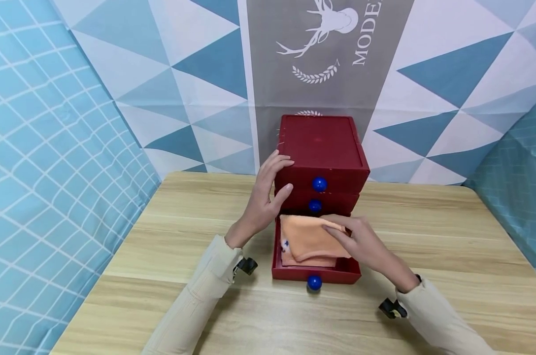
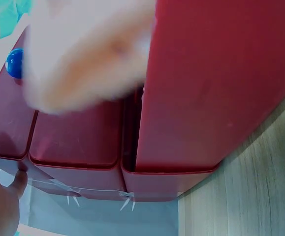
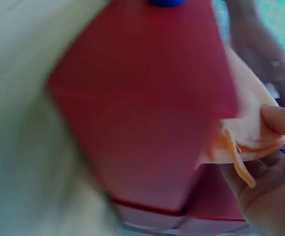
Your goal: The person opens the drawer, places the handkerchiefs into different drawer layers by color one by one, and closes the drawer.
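Observation:
A small dark red drawer cabinet [image 1: 318, 143] stands on the table, its bottom drawer [image 1: 294, 274] pulled out. Inside that drawer lies a folded peach-orange towel [image 1: 317, 236], one side lifted above the rest. My right hand [image 1: 363, 241] pinches the towel's right edge between thumb and fingers; the right wrist view shows the thumb on top of the cloth [image 3: 250, 103]. With fingers extended, my left hand [image 1: 265, 197] rests against the cabinet's upper left side. In the left wrist view, a pale blurred shape hides part of the drawer fronts.
Two upper drawers are closed, with blue knobs [image 1: 319, 184] on their fronts; another blue knob [image 1: 314, 282] is on the bottom drawer. The wooden table [image 1: 197, 202] meets a patterned cloth backdrop [image 1: 206, 98] behind the cabinet. Black wrist mounts [image 1: 392, 308] sit at both sleeves.

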Available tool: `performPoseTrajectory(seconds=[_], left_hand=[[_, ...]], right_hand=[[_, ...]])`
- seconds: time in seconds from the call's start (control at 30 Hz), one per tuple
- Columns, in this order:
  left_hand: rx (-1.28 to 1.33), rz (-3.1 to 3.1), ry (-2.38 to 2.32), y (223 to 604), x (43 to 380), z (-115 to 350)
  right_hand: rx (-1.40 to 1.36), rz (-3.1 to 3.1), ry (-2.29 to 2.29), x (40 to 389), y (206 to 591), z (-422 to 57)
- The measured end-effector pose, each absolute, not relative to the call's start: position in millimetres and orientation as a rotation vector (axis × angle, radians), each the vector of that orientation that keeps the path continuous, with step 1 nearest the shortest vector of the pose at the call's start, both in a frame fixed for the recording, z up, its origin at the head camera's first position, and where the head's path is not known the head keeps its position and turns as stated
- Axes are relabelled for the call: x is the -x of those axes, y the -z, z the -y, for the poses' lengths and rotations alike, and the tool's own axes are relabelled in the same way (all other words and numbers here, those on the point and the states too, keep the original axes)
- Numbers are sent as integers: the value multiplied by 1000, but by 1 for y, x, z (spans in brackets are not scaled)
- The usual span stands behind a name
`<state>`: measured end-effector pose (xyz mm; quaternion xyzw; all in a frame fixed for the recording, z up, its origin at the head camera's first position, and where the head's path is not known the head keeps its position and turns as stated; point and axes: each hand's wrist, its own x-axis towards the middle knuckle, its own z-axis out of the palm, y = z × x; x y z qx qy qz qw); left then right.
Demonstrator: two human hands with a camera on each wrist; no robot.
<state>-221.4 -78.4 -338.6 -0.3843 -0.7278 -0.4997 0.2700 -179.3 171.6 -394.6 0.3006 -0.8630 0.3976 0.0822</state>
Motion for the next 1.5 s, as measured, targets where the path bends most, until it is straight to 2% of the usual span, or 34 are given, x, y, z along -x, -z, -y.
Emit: performPoseTrajectory(seconds=[0.33,0.57,0.7,0.93,1.1,1.3,1.5], left_hand=[[1034,1969,1345,340,222,79],[1029,1963,1289,364,246,80],[1022,1984,1268,370,252,79],[1015,1982,1261,371,253,78],[1030,1950,1300,360,243,76],[1013,1973,1311,345,227,78],[1011,1965,1297,359,241,79]], right_hand=[[-822,2668,-1124,195,421,-171],[-949,2690,-1039,201,425,-160],[-904,2732,-900,200,423,-156],[-753,2708,-523,187,418,-155],[-710,2678,-438,178,406,-161],[-738,2652,-470,159,398,-164],[-713,2687,-823,126,398,-158]])
